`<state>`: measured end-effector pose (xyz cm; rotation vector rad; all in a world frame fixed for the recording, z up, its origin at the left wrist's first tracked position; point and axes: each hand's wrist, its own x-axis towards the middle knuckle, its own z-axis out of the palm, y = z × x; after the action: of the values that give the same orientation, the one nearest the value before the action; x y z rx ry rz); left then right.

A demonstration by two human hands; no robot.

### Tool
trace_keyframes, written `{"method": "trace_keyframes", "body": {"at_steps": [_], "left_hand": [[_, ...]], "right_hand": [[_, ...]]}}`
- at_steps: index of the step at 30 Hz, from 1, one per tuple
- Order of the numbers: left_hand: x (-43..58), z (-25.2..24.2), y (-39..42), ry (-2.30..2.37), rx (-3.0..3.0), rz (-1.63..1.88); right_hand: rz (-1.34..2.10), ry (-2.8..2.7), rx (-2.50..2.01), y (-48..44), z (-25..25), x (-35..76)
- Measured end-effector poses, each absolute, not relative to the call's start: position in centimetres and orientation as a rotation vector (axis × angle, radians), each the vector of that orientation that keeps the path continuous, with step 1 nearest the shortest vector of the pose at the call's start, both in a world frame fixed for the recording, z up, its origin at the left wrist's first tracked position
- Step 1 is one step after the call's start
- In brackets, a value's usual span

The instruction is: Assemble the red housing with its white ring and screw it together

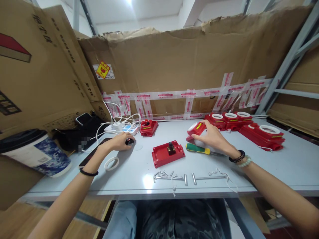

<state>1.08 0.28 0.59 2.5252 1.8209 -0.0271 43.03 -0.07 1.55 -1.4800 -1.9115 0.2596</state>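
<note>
My left hand (pixel 122 141) is closed around a small black round part (pixel 129 141) near the left side of the table. Beside it lie a clear thin disc (pixel 139 146) and a white ring (pixel 111 164). My right hand (pixel 211 136) grips a red plastic housing (pixel 199 128) with a yellow label, its fingers over the right side. Just below that hand rests a green and yellow screwdriver (pixel 198 148). Between the hands, an open red box half (pixel 161 154) holds a black and brass switch piece (pixel 171 148).
Several screws (pixel 165 174) lie by a small metal hammer (pixel 185 179); another hammer (pixel 194 179) is nearby. Red housings (pixel 261 136) line the right rear. A red part (pixel 149 128), power strip (pixel 131 128), phone (pixel 92 154) and cup (pixel 42 154) stand left. Cardboard (pixel 169 63) walls the back.
</note>
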Motion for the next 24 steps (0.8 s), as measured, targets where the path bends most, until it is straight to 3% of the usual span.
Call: {"method": "trace_keyframes", "body": {"at_steps": [17,24], "left_hand": [[-1.6,0.4,-0.3,2.006,2.265,0.048],[-0.9,2.2,-1.3,1.978,2.346,0.295]], "right_hand": [[0.207,-1.975,-1.454,-0.2,1.6,43.0],[0.193,-1.970,-1.442,-0.2,1.5,42.9]]}}
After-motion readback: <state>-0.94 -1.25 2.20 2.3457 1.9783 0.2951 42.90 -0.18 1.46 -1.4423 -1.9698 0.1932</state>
